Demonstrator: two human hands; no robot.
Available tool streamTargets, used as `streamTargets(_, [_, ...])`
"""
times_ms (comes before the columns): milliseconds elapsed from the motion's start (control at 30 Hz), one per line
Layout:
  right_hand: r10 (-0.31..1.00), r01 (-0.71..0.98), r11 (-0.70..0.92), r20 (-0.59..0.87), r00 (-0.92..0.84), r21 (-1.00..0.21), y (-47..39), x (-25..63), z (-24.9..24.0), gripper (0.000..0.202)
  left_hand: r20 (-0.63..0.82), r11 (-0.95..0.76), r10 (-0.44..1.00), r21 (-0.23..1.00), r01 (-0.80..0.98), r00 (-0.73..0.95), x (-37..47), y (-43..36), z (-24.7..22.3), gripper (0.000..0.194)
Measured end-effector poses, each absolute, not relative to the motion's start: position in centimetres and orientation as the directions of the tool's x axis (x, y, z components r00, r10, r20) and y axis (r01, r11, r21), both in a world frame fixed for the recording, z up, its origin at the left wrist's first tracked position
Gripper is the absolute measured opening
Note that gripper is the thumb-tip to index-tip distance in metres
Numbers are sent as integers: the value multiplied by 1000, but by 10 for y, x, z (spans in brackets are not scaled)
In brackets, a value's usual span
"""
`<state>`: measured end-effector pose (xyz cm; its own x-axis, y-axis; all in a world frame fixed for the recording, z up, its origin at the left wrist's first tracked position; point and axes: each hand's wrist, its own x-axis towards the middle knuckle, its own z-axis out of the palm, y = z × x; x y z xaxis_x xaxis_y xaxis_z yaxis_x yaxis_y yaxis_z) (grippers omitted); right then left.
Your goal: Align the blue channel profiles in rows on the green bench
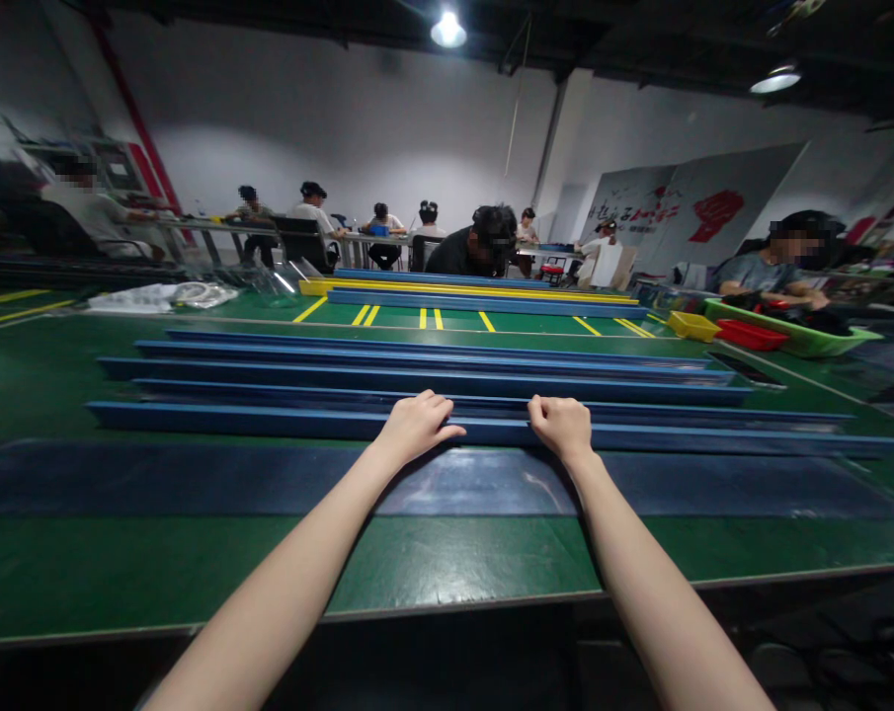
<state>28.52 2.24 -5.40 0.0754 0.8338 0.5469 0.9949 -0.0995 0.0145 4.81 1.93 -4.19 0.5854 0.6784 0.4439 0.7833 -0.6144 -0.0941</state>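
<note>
Several long blue channel strips lie side by side across the green table (pixel 447 563). On the nearest blue strip (pixel 231 420), my left hand (pixel 417 425) sits left of the middle, its fingers curled over the strip's upper edge and its thumb pointing right. My right hand (pixel 563 425) grips the same strip a little to the right, fingers folded over the edge. Between my hands and the table's front edge lies a flat, shiny dark blue sheet (pixel 483 484), running nearly the full width of the view.
Farther back lie a yellow strip (pixel 476 289) and more blue strips. Clear plastic bags (pixel 131 298) are at the back left. At the right stand a yellow tray (pixel 692 326), a red tray (pixel 752 335) and a green basket (pixel 824 342). Several people sit beyond.
</note>
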Motion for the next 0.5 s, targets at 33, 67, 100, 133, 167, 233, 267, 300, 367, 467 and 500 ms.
streamTargets(33, [832, 995, -99, 549, 75, 14, 22, 285, -54, 44, 447, -617, 673, -99, 781, 589, 48, 19, -42, 33])
streamTargets(67, [831, 995, -97, 552, 74, 14, 23, 285, -54, 44, 452, -621, 666, -104, 777, 593, 48, 19, -42, 34])
streamTargets(100, [829, 995, -95, 554, 72, 13, 23, 285, -54, 44, 457, -625, 658, -111, 773, 598, 48, 19, -43, 34])
streamTargets(133, [828, 996, -94, 556, 72, 11, 22, 285, -54, 44, 463, -629, 649, -118, 768, 603, 48, 19, -43, 34])
streamTargets(167, [828, 996, -93, 556, 72, 9, 22, 285, -54, 44, 469, -633, 641, -126, 764, 608, 48, 20, -43, 34])
streamTargets(233, [829, 996, -90, 555, 72, 5, 22, 285, -53, 44, 478, -635, 629, -139, 760, 613, 47, 20, -43, 34])
streamTargets(267, [829, 996, -87, 554, 71, 3, 22, 285, -53, 44, 481, -634, 626, -144, 760, 614, 47, 20, -43, 34])
streamTargets(300, [830, 996, -84, 554, 70, 1, 22, 285, -53, 44, 483, -633, 624, -147, 760, 614, 47, 20, -43, 34])
streamTargets(367, [828, 997, -78, 557, 66, -2, 21, 285, -53, 44, 484, -630, 626, -150, 762, 612, 47, 20, -44, 35])
streamTargets(467, [823, 997, -78, 564, 67, -4, 22, 285, -54, 44, 472, -619, 643, -144, 772, 603, 47, 21, -46, 35])
streamTargets(500, [823, 997, -79, 564, 67, -3, 22, 285, -54, 44, 466, -615, 649, -142, 775, 601, 47, 21, -47, 35])
